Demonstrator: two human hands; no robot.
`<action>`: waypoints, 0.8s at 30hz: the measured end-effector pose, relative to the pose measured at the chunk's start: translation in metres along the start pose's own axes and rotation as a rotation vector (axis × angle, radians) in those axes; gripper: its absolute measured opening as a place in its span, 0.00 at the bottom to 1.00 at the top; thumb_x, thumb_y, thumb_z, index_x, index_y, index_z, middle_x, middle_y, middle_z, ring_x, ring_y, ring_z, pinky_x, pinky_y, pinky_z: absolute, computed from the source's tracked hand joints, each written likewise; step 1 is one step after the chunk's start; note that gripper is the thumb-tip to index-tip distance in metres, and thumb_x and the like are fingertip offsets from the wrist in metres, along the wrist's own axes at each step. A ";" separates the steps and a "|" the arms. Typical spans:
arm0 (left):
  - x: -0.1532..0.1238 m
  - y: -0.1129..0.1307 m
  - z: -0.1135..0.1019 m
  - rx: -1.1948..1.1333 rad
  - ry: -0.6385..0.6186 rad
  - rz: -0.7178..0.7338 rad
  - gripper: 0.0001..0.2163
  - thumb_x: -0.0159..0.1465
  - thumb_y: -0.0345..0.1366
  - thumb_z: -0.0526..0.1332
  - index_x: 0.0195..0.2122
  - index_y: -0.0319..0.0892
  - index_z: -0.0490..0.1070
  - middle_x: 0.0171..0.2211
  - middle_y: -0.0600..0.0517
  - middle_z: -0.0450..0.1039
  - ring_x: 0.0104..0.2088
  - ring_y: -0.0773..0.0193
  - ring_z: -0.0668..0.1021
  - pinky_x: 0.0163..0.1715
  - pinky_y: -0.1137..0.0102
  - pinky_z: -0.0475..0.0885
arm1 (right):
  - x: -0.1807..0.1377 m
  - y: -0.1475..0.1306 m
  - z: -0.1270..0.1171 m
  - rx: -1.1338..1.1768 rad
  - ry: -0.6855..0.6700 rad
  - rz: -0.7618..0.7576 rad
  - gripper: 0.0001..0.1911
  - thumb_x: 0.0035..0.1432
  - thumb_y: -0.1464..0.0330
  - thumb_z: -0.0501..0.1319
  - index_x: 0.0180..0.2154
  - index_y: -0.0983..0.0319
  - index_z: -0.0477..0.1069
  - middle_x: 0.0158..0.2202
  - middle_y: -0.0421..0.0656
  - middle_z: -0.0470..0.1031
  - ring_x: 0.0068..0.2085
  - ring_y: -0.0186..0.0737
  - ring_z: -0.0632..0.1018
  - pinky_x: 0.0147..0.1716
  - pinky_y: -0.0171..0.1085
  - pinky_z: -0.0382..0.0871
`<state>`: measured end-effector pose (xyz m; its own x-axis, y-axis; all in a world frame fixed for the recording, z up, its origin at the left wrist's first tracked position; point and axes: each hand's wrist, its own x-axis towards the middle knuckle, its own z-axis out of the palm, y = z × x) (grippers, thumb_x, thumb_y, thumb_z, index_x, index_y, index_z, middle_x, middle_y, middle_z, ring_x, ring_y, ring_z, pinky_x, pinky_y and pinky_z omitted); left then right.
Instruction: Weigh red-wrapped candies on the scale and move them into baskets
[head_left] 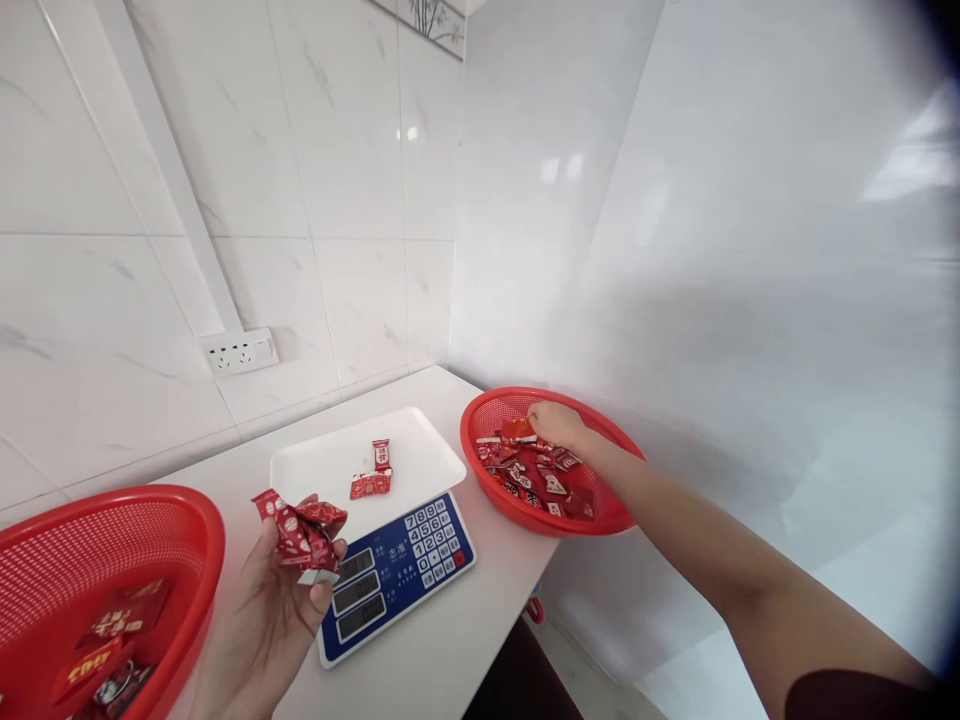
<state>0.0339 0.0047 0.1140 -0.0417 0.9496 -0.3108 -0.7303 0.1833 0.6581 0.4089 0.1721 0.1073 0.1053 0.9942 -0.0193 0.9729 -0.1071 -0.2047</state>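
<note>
My left hand [262, 610] is closed around several small red wrapped snack packets [300, 535], held up in front of the scale's display. Inside the right-hand red basket [480, 475], my right hand [556, 425] is bent down with its fingers closed at an orange-red snack packet [517, 430]. Many other red packets [551, 480] lie around it in that basket. Between my hands stands a digital scale [397, 570] with a blue keypad panel. Two red packets [371, 484] lie on its white tray [315, 470].
Another red basket [202, 540] stands at the near left, with several packets [124, 620] in its bottom. The white table [442, 650] ends at a front edge on the right. Walls rise behind and to the right; a power socket [240, 352] is on the back wall.
</note>
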 end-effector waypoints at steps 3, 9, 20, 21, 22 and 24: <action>-0.001 0.003 0.000 -0.012 -0.005 -0.001 0.12 0.65 0.34 0.52 0.45 0.42 0.72 0.36 0.46 0.76 0.28 0.61 0.80 0.14 0.75 0.73 | -0.004 -0.013 -0.016 0.142 0.062 -0.050 0.14 0.61 0.70 0.50 0.38 0.64 0.75 0.37 0.47 0.77 0.38 0.41 0.76 0.37 0.36 0.67; -0.002 0.005 -0.001 -0.068 -0.029 -0.029 0.10 0.64 0.37 0.53 0.41 0.40 0.71 0.36 0.45 0.75 0.29 0.60 0.80 0.14 0.76 0.72 | -0.014 -0.071 -0.010 0.393 0.031 -0.214 0.18 0.61 0.70 0.49 0.50 0.64 0.70 0.38 0.46 0.79 0.33 0.37 0.77 0.33 0.34 0.69; -0.008 -0.023 -0.003 0.391 -0.248 0.060 0.22 0.56 0.43 0.64 0.52 0.44 0.67 0.39 0.47 0.73 0.29 0.66 0.74 0.18 0.75 0.72 | -0.143 -0.148 0.020 0.649 -0.240 -0.808 0.25 0.58 0.59 0.58 0.57 0.54 0.62 0.50 0.44 0.72 0.42 0.40 0.75 0.43 0.41 0.68; -0.010 -0.027 -0.002 0.496 -0.277 0.083 0.24 0.56 0.42 0.64 0.53 0.44 0.67 0.39 0.48 0.73 0.29 0.66 0.73 0.19 0.75 0.72 | -0.154 -0.149 0.025 0.678 -0.218 -0.793 0.27 0.56 0.58 0.59 0.57 0.55 0.62 0.50 0.45 0.72 0.43 0.41 0.75 0.44 0.41 0.68; -0.011 -0.031 -0.001 0.588 -0.302 0.102 0.24 0.55 0.42 0.65 0.53 0.44 0.67 0.38 0.48 0.72 0.29 0.66 0.72 0.21 0.75 0.72 | -0.163 -0.149 0.031 0.717 -0.187 -0.763 0.27 0.56 0.57 0.60 0.56 0.56 0.62 0.50 0.45 0.72 0.43 0.42 0.75 0.44 0.42 0.68; -0.012 -0.038 0.000 0.708 -0.340 0.121 0.24 0.56 0.43 0.64 0.54 0.44 0.67 0.35 0.49 0.72 0.30 0.66 0.71 0.21 0.76 0.71 | -0.173 -0.148 0.045 0.835 -0.136 -0.691 0.21 0.58 0.57 0.57 0.51 0.57 0.65 0.46 0.46 0.74 0.43 0.43 0.75 0.43 0.41 0.68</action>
<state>0.0619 -0.0136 0.0931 0.2009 0.9779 -0.0581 -0.1223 0.0839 0.9889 0.2380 0.0165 0.0972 -0.4839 0.8364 0.2575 0.3618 0.4591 -0.8114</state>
